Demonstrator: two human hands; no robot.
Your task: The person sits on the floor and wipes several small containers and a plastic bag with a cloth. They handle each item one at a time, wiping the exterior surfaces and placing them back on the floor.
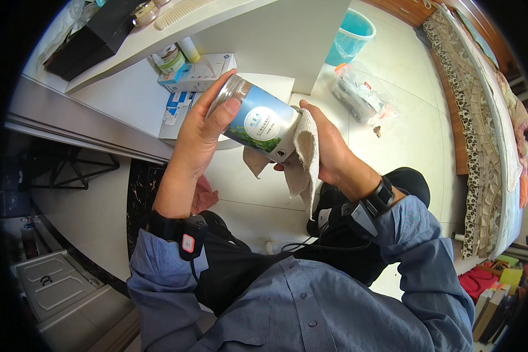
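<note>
A cylindrical canister point(259, 121) with a blue and green printed label and a silver rim is held tilted in front of me. My left hand point(209, 127) grips its rimmed end, the thumb lying on the side near the rim. Around the other end, my right hand point(328, 141) holds a beige cloth point(307, 154) against the canister. The cloth's corners hang down below it, and most of my right fingers are hidden behind the cloth and canister.
An open white cabinet compartment holds a tissue-type carton point(207, 70), a green-labelled jar point(170, 61) and a blue-and-white box point(176, 108). Above, the shelf carries a black box point(99, 42) and a comb point(182, 13). A filled plastic bag point(363, 94) and turquoise bin point(350, 37) stand on the floor.
</note>
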